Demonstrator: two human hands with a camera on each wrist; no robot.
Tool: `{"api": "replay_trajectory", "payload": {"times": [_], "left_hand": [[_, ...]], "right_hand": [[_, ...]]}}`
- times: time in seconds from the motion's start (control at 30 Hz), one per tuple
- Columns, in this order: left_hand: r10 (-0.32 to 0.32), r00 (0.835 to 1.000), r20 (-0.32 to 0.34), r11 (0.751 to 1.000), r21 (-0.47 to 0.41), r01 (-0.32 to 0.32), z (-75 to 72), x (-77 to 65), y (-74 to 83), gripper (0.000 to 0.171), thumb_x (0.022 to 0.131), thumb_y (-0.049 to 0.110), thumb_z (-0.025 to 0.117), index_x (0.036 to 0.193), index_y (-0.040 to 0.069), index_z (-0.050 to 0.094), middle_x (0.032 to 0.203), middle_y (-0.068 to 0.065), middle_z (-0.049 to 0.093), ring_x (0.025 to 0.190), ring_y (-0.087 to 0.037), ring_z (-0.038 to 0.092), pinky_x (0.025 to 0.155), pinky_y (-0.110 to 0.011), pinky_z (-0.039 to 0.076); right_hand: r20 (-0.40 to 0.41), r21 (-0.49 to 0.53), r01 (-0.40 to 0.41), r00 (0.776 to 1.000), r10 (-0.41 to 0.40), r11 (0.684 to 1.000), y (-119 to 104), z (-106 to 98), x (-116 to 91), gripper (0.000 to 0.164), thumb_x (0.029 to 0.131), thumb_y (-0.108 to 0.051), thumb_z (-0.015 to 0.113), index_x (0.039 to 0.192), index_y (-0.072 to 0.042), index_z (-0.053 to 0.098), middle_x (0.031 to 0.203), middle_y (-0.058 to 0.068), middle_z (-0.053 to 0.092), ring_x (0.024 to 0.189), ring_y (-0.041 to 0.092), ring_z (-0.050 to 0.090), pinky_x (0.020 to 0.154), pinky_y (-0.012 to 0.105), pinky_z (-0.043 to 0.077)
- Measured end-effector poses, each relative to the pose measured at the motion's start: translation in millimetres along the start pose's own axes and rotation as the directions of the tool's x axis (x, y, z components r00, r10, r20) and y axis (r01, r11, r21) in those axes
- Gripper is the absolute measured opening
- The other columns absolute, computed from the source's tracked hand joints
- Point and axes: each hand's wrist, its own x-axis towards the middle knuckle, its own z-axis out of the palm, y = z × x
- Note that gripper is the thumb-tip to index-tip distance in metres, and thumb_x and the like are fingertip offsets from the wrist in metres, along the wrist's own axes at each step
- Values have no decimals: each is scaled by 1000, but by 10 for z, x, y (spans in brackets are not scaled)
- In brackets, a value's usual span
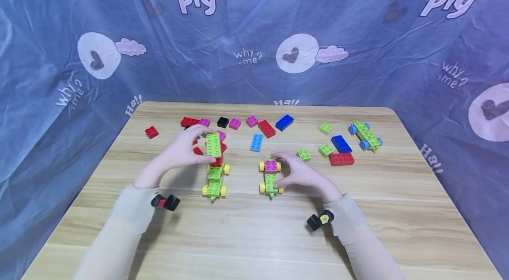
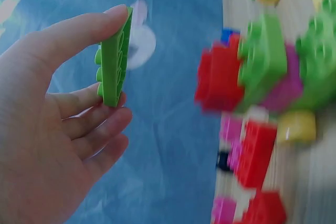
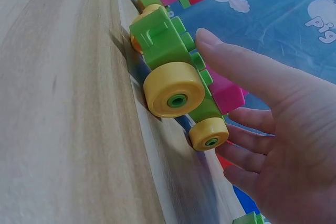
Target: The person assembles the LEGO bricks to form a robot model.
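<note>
My left hand (image 1: 191, 147) pinches a thin lime-green building brick (image 1: 213, 144) with studs between thumb and fingers, raised above the table. Below it stands a green toy car (image 1: 214, 189) with yellow wheels, carrying stacked pink, green and red bricks (image 2: 223, 80). In the left wrist view, the pinched brick is apart from that stack. My right hand (image 1: 300, 172) is around the right side of a second green car (image 1: 271, 187) with yellow wheels and a pink brick (image 1: 271, 165) on its far end. Its thumb is close over the studs and its loosely extended fingers are by the far end.
Loose red, pink, black and blue bricks lie along the table's back, including a light blue brick (image 1: 256, 142). To the right are small green bricks (image 1: 304, 155), a red brick (image 1: 342, 159), a blue brick (image 1: 341, 143) and a green car base (image 1: 366, 135) with blue wheels.
</note>
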Motion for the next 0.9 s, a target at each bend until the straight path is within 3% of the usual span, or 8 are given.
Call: {"api": "replay_trajectory", "payload": {"times": [0.17, 0.47, 0.9], "left_hand": [[27, 999, 25, 1000, 5, -27, 214, 112, 179, 76, 71, 32, 85, 135, 8, 52, 131, -11, 57, 118, -32, 52, 99, -52, 43], [15, 999, 35, 999, -42, -14, 621, 271, 408, 76, 69, 29, 86, 133, 7, 52, 131, -8, 55, 118, -28, 53, 100, -48, 45], [10, 998, 58, 996, -87, -5, 1035, 448, 595, 73, 70, 26, 86, 133, 8, 53, 129, -9, 56, 118, -31, 55, 99, -47, 46]], "right_hand": [[2, -11, -3, 1000, 3, 1000, 4, 0, 0, 90, 70, -36, 85, 141, 0, 43, 144, 19, 45, 135, 37, 39, 113, 53, 29], [15, 3, -34, 999, 34, 999, 12, 3, 2, 89, 70, -37, 84, 140, 1, 44, 144, 20, 46, 136, 38, 38, 113, 53, 28], [21, 33, -39, 999, 38, 999, 33, 12, 13, 89, 70, -35, 85, 140, 2, 43, 143, 21, 46, 136, 39, 38, 113, 55, 28]]}}
